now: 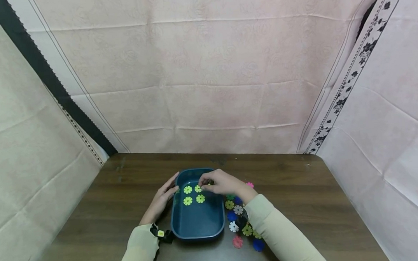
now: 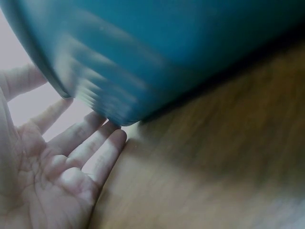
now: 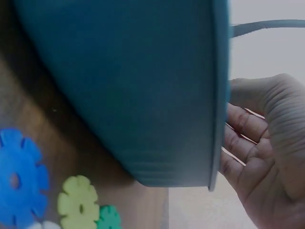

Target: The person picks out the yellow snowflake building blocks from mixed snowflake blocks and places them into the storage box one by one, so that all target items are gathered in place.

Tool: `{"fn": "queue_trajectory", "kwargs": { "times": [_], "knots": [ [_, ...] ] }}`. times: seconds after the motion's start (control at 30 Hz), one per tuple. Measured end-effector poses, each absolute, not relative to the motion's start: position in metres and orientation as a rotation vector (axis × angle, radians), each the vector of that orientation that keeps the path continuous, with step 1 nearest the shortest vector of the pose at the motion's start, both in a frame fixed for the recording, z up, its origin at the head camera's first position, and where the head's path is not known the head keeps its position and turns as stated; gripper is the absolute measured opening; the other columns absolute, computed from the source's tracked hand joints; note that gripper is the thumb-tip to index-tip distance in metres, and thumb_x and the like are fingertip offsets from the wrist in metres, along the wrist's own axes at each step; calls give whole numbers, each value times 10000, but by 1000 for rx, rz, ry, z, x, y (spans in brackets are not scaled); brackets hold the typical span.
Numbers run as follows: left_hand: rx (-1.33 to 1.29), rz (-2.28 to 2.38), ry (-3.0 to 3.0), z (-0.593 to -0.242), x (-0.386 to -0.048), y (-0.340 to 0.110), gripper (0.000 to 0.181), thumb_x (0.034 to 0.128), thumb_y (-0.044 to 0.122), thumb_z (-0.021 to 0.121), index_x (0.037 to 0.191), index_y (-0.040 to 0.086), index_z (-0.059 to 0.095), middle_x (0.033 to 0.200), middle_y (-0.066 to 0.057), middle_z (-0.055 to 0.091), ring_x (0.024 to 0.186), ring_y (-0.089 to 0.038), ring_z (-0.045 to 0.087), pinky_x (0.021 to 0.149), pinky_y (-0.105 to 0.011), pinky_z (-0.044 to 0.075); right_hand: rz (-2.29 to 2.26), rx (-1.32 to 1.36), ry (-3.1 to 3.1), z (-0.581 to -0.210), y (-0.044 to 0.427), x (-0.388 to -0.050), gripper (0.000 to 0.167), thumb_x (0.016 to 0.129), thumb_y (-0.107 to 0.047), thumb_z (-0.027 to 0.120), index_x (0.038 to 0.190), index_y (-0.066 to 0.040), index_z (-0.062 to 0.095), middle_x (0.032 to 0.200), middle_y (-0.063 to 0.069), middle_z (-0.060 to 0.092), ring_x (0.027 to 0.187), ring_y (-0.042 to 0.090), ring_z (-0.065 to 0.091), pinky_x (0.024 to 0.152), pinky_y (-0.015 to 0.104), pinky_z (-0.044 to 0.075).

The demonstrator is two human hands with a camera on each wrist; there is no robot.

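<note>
- Near blue disc (image 1: 258, 245), on the table (image 1: 128, 212), beside the right sleeve (image 1: 287, 234).
- Coral disc (image 1: 237, 242), left of it; white disc (image 1: 234, 226), just farther.
- Black wrist device (image 1: 241, 220), with the right sleeve, covering part of the loose pieces right of the tray.
- Tray (image 1: 198, 222), blue-green, mid-table, between the hands.
- Four yellow-green flower discs (image 1: 187, 201), inside the tray's far half, two near, two far.
- Bright pink disc (image 1: 249, 184), far end of the loose pieces, beside the right wrist.
- Patterned cloth (image 1: 207, 87), hung beyond the table's far edge.
- Left hand (image 1: 160, 202): fingers nearly straight, tips touching the tray's left wall, thumb at the rim.
- Right hand (image 1: 222, 182): above the tray's far right part, hiding it; thumb and index finger bent together at the far right yellow-green disc; whether they pinch it, cannot tell.
</note>
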State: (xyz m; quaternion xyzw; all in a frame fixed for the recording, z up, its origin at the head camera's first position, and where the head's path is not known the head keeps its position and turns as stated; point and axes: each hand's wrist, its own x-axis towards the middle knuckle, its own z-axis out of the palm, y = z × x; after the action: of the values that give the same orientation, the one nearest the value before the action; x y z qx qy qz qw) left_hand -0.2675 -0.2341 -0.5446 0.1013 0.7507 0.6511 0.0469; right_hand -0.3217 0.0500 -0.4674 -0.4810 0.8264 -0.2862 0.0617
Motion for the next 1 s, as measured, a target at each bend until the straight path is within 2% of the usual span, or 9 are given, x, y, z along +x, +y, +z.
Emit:
{"fn": "queue_trajectory", "kwargs": {
  "times": [0.13, 0.23, 0.6, 0.8, 1.0],
  "knots": [
    [313, 1983, 2296, -544, -267, -233, 513, 1067, 307, 509, 1558, 361, 368, 1636, 2, 266, 1494, -285, 244, 1170, -589, 231, -893, -1428, 2526, -463, 57, -321, 128, 1016, -229, 629, 1116, -224, 708, 1059, -93, 713, 876, 0, 638, 778, 215, 537],
    [310, 1982, 2297, -544, -268, -233, 522, 1064, 308, 514, 1562, 357, 364, 1637, 3, 262, 1496, -287, 239, 1170, -590, 232, -933, -1411, 2542, -459, 64, -321, 135, 1014, -233, 632, 1126, -230, 706, 1076, -95, 719, 919, -1, 642, 798, 227, 542],
    [298, 1982, 2298, -545, -267, -234, 522, 1064, 283, 517, 1558, 361, 371, 1632, 9, 274, 1496, -283, 239, 1165, -594, 240, -1145, -1307, 2557, -457, 99, -317, 129, 1004, -201, 648, 1112, -178, 715, 1027, -66, 719, 947, 61, 663, 845, 305, 562],
    [307, 1964, 2313, -544, -266, -234, 570, 1037, 268, 570, 1558, 377, 368, 1594, -42, 354, 1444, -321, 335, 1144, -633, 242, -1246, -1210, 2586, -463, 119, -309, 161, 1009, -193, 637, 1113, -106, 725, 1022, -62, 710, 942, 126, 661, 813, 365, 564],
    [335, 1979, 2296, -542, -265, -234, 577, 1040, 224, 564, 1570, 330, 361, 1573, -67, 387, 1409, -329, 389, 1140, -620, 263, -1275, -1100, 2592, -489, 136, -302, 187, 1004, -234, 648, 1110, -104, 730, 1016, -107, 700, 930, 117, 652, 793, 357, 559]
  ]
}}
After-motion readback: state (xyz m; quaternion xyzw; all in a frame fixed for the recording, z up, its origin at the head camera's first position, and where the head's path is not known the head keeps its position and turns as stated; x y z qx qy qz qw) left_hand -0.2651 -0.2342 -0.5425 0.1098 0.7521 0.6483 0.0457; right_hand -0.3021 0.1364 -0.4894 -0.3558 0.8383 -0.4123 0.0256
